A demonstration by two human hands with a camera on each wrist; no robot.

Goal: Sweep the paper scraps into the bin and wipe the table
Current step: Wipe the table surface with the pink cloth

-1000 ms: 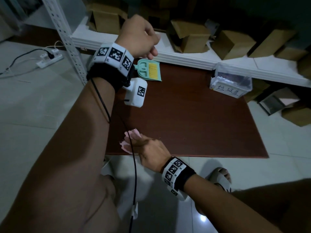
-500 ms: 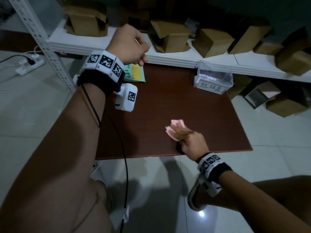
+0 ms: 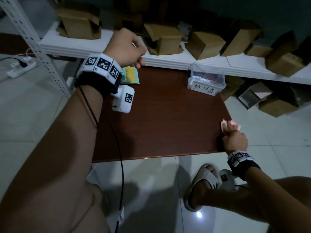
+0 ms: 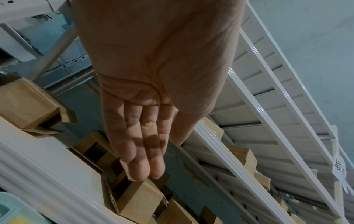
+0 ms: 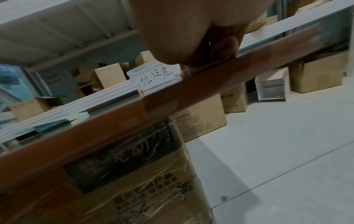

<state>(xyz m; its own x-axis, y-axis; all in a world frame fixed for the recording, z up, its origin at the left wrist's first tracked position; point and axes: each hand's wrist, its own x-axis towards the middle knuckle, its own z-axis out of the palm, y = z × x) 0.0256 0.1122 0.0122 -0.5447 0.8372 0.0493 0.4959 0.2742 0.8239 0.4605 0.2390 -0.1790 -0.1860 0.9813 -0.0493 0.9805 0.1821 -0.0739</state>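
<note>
A: What did the cloth look like, and where was it?

B: The pink cloth [image 3: 229, 124] was a small, pale, crumpled wad, only its far edges peeking out past the knuckles. It sat at the tabletop's [image 3: 168, 118] right edge, about four o'clock from the centre, partly hanging over the side.

A: And the right hand?

B: The right hand [image 3: 234, 140] was on top of the cloth, fingers curled down and clamped on it, pressing it to the dark reddish-brown wood. In the right wrist view the fingers [image 5: 226, 45] were bunched against the table's edge.

A: The bin?

B: A clear plastic bin [image 3: 206, 80] with a handwritten white label stood at about one o'clock, near the back edge. White paper scraps [image 3: 201, 78] showed through its wall.

A: Anything else on the wood?

B: A green dustpan with a yellow-bristled brush [image 3: 129, 75] lay at eleven o'clock, partly hidden behind the left wrist. A couple of tiny specks showed near the front edge; I couldn't tell what they were.

A: The left hand?

B: The left hand [image 3: 125, 47] was raised above the back left corner, holding nothing. The left wrist view showed its fingers [image 4: 141, 144] extended and side by side, relaxed.
</note>
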